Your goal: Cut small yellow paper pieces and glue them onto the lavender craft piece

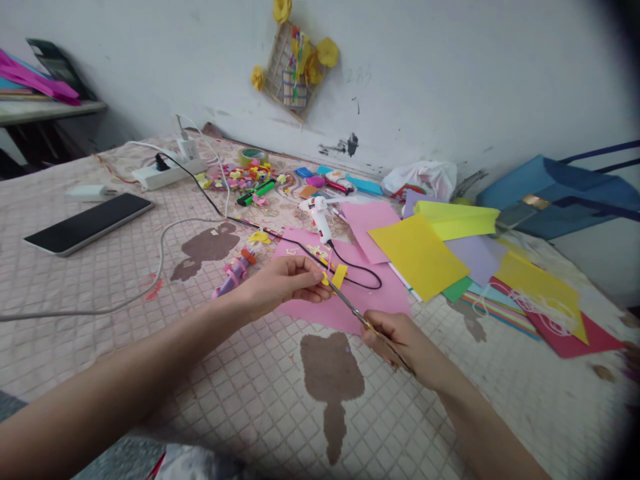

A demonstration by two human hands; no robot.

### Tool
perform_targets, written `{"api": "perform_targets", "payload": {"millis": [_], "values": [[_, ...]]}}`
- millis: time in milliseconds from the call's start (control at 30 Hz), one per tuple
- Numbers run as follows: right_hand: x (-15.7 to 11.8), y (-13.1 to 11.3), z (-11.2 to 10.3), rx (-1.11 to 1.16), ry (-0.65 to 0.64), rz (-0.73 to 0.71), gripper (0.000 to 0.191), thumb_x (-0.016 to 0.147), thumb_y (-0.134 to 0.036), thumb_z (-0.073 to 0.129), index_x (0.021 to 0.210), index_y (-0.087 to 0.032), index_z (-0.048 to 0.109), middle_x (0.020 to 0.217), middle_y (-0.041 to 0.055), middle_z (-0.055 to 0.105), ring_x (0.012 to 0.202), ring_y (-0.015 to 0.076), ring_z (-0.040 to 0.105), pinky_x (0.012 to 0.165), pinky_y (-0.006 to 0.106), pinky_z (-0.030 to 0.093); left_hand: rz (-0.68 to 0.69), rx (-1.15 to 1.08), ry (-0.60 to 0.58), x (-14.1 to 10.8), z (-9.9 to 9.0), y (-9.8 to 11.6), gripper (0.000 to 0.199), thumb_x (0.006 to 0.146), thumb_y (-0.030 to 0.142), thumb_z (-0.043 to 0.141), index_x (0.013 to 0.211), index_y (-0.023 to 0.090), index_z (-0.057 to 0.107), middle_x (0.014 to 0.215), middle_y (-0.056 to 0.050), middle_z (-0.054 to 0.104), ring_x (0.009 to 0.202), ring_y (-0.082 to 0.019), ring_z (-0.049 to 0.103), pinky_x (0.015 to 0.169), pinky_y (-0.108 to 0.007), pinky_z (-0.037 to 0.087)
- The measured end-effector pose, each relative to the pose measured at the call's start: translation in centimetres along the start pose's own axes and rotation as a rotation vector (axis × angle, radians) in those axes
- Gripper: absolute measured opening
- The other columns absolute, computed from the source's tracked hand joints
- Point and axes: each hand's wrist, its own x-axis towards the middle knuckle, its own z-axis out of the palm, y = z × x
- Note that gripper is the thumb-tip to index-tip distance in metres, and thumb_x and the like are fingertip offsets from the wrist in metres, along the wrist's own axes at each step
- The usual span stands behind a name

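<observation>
Cloth-covered bench (240,400), pink paper sheet (310,313) on it, right hand (400,343) with fingers closed around scissors (357,312), left hand (295,280) with fingers narrow, white glue gun (320,219) beyond, small yellow piece (325,277) pinched by left fingertips, near blade tips.

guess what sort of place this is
Probably a home or small craft room set up for paper crafts: a glue gun lies on the patterned cloth, the right hand holds scissors, and coloured sheets are spread nearby.
</observation>
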Motion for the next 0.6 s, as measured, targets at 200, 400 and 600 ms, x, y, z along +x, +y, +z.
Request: {"api": "perform_targets", "payload": {"millis": [200,400,600], "values": [[0.03,0.03,0.00,0.025,-0.002,0.002,0.042,0.087,-0.055,0.041,0.065,-0.020,0.035,0.054,-0.0069,0.030,0.045,0.0074,0.026,0.041,0.020,0.019,0.001,-0.010,0.000,0.03,-0.15,-0.14,0.014,0.077,0.020,0.064,0.076,0.011,0.055,0.073,-0.007,0.070,0.069,-0.012,0.067,0.068,-0.023,0.049],[0.13,0.05,0.07,0.026,0.009,0.012,0.044,0.086,-0.058,0.040,0.065,-0.020,0.035,0.055,-0.0067,0.031,0.045,0.0074,0.029,0.041,0.020,0.022,0.005,-0.031,0.001,-0.04,-0.07,-0.32,0.013,0.078,0.021,0.064,0.076,0.011,0.055,0.074,-0.007,0.069,0.068,-0.011,0.066,0.071,-0.024,0.049],[0.10,-0.08,0.17,0.039,0.017,0.016,0.045,0.085,-0.059,0.039,0.065,-0.020,0.036,0.055,-0.0066,0.031,0.046,0.0075,0.030,0.041,0.021,0.022,0.011,-0.044,0.015,-0.11,0.21,-0.27,0.013,0.080,0.020,0.062,0.075,0.011,0.054,0.076,-0.007,0.069,0.070,-0.011,0.065,0.072,-0.024,0.049]]}}
